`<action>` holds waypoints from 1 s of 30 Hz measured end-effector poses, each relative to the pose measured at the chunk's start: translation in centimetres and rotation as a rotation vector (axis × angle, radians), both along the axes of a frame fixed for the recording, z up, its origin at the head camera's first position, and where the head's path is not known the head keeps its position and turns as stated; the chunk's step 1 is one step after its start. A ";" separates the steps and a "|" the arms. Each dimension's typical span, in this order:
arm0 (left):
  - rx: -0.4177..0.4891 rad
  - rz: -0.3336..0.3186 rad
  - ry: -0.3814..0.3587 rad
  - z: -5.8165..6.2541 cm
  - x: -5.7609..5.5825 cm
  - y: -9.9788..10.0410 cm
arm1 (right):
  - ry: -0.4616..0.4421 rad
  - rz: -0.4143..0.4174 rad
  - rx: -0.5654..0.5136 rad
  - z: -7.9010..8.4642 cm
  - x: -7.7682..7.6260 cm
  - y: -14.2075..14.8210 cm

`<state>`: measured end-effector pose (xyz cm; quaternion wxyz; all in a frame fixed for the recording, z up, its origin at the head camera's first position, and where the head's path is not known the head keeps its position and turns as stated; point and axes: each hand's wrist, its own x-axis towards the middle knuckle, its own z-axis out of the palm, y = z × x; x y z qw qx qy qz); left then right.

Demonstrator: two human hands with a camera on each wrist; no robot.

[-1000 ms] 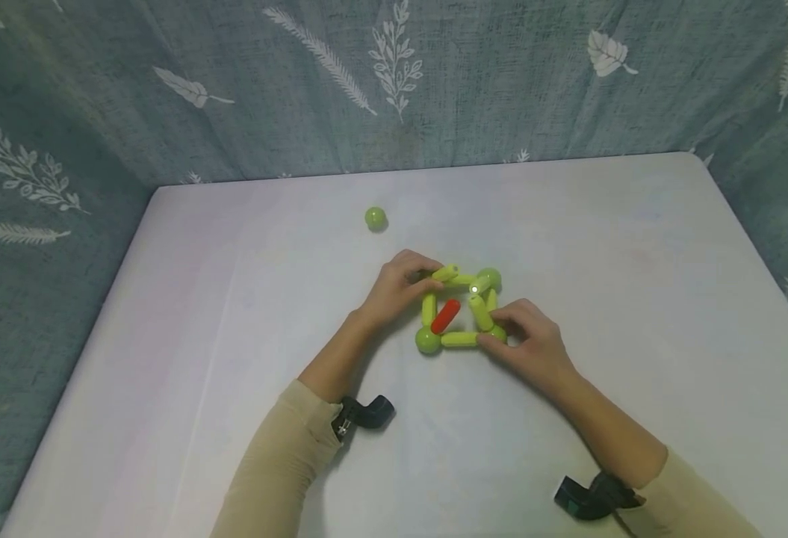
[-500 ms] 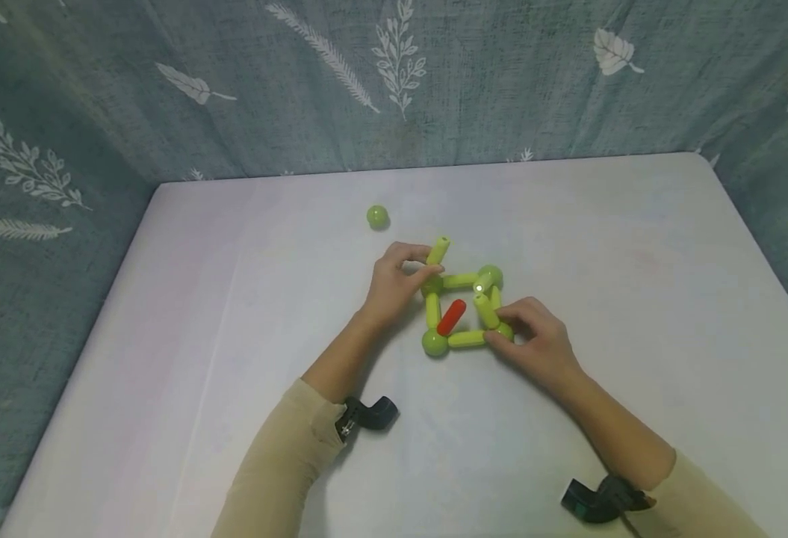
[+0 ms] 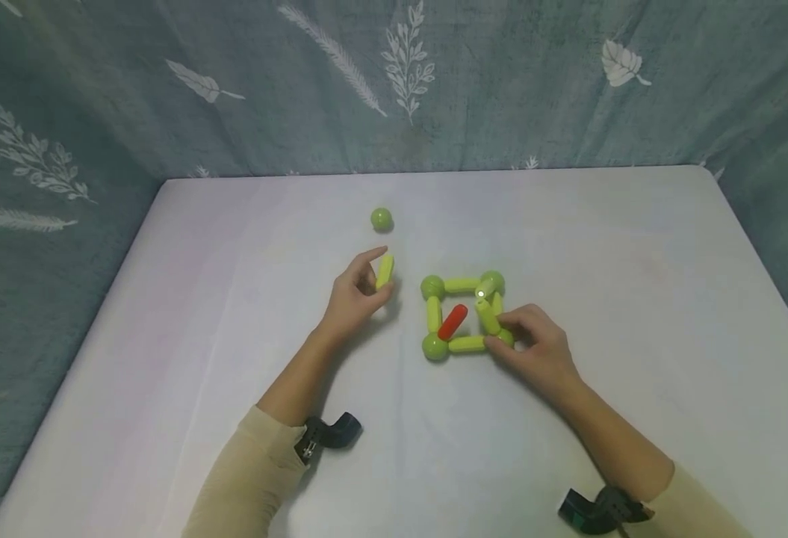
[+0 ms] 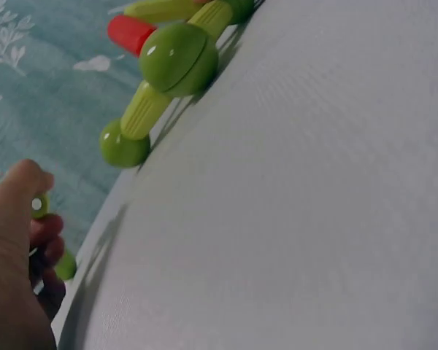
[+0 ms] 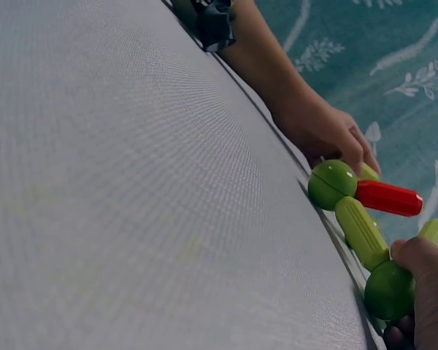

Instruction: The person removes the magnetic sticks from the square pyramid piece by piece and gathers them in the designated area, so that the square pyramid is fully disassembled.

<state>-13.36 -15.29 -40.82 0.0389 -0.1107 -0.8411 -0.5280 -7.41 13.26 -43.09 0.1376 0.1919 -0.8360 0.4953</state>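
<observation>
A square frame of yellow-green rods and green balls lies on the table in the head view, with one corner ball at its near left. From that ball a red rod sticks up at a slant. Yellow-green rods also rise from the two right corners. My left hand, left of the frame, pinches a loose yellow-green rod between thumb and fingers, apart from the frame. At the near right corner my right hand grips a green ball, partly covered by the thumb.
A loose green ball sits on the white table beyond my left hand. A teal curtain with white leaf prints stands behind the table. Black wrist cameras are on both forearms.
My left hand has pulled the yellow-green rod off the far left corner ball and carried it leftward, clear of the frame. The right hand stays at its corner.
</observation>
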 end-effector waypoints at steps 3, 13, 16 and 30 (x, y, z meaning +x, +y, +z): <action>-0.047 -0.005 0.003 0.3 0.3 -0.4 | 0.003 0.008 0.003 0.6 0.3 -0.1; -0.305 0.026 0.037 -1.5 -1.8 -2.0 | 0.028 0.019 -0.004 3.2 1.0 -0.9; -0.393 0.025 0.060 -1.6 -2.4 -2.4 | 0.030 0.020 -0.009 3.1 1.0 -0.9; -0.554 0.023 0.053 -1.6 -5.1 -3.2 | 0.041 0.028 -0.023 2.9 0.9 -0.9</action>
